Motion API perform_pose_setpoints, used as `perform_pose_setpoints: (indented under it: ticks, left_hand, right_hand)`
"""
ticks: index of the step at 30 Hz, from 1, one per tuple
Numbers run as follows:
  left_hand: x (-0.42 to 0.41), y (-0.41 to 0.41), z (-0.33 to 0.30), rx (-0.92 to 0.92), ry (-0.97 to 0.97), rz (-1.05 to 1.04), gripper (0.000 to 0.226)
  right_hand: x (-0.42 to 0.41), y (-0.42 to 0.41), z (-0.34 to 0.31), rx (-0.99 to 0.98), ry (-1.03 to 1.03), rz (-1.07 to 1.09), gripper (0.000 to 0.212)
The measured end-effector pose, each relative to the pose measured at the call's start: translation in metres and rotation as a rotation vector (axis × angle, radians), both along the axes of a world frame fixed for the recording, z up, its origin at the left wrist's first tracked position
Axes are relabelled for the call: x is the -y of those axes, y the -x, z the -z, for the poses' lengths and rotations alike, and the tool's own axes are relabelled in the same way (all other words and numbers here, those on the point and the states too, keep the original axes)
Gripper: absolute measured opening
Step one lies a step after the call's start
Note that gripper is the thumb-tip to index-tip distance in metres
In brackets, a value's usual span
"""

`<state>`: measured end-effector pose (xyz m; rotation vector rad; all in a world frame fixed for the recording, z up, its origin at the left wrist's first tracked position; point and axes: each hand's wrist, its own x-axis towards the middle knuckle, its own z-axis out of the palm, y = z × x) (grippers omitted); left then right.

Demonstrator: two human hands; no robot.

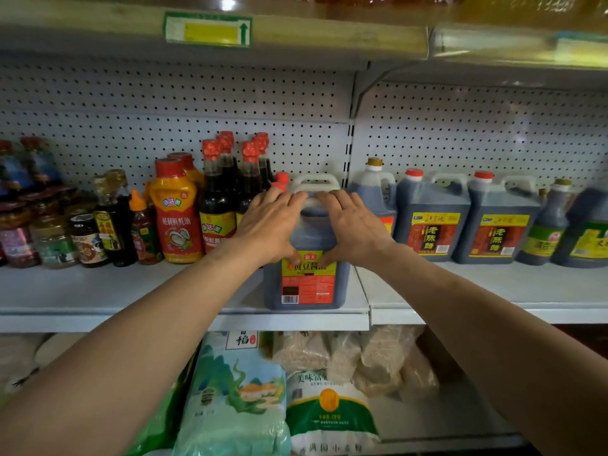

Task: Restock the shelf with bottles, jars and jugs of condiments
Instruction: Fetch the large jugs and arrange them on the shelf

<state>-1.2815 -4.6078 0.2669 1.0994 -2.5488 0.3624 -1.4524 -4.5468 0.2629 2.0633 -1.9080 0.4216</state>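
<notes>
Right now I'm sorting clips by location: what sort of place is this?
Most likely a grocery shop aisle: pegboard-backed metal shelf with a price tag, rows of labelled vinegar jugs, and rice bags stacked below.

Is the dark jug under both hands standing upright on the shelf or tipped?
Upright. The jug sits flat on the shelf, label square, handle on top; left hand and right hand press on it.

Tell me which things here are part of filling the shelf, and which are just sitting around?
Part of the job: the dark soy sauce jug, left hand, right hand, the shelf.
Just there: vinegar jugs, orange sauce bottle, rice bags below.
</notes>
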Motion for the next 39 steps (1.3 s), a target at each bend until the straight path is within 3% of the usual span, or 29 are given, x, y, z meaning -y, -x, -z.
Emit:
perform_pose_setpoints:
  ticks: [39]
  left_hand:
    - [0.088,0.044,0.003,-0.005,-0.011,-0.044,0.129]
  right_hand:
    - [0.093,0.034,0.004,0.032,0.008,0.039,0.125]
